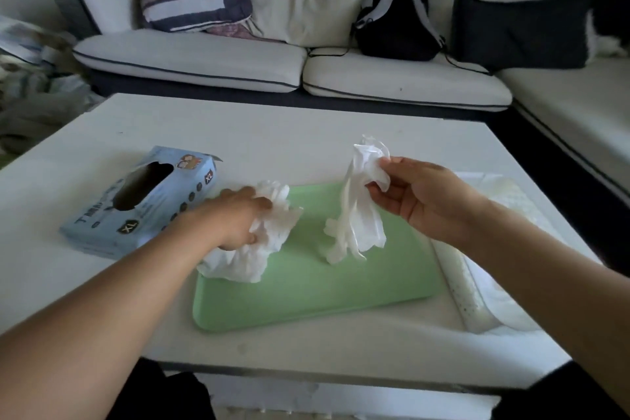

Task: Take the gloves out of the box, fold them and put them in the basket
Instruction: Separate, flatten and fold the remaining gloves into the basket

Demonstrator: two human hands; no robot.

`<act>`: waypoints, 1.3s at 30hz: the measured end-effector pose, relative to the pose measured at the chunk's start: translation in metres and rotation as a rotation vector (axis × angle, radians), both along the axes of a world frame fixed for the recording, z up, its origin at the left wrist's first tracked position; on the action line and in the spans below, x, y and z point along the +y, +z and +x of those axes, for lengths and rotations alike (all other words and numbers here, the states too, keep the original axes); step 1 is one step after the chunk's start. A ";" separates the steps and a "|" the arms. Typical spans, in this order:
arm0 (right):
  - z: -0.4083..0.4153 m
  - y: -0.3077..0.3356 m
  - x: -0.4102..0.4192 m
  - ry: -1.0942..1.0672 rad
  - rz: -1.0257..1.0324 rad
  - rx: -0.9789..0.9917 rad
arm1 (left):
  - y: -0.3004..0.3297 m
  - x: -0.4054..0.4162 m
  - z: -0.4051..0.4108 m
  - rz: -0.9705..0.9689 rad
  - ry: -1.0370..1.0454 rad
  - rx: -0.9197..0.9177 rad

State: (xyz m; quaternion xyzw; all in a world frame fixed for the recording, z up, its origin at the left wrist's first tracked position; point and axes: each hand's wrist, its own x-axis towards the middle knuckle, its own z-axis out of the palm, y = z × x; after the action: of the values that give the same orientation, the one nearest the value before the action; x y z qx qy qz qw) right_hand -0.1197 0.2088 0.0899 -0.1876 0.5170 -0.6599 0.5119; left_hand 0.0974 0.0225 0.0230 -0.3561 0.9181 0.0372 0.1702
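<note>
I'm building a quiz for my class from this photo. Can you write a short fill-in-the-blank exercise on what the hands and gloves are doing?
1. The right hand pinches a glove that hangs over the ____ tray.
2. The left hand grips a crumpled bunch of gloves beside the blue ____.
3. The size printed on the box is ____.

Missing words: green; box; XL

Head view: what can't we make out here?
- Box contents: opening too dark, head view.
- Glove count in the left hand bunch: crumpled, partly under the hand.
- Basket: partly behind the right arm.
- Box print: blurred.
</note>
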 end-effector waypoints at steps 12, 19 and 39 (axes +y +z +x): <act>0.026 0.000 -0.015 0.167 -0.072 0.054 | 0.066 0.066 -0.045 0.692 0.202 1.138; -0.006 0.022 0.003 0.074 -0.188 -0.043 | 0.044 -0.024 0.008 -0.122 0.371 0.695; -0.020 0.031 0.010 0.178 -0.081 0.385 | 0.068 0.094 -0.080 0.804 0.151 1.244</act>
State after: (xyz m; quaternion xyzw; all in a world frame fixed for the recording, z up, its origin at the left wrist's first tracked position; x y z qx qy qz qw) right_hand -0.1401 0.2192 0.1204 -0.3757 0.5596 -0.5843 0.4519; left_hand 0.0174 0.1166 0.0911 -0.2417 0.7335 0.5765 -0.2667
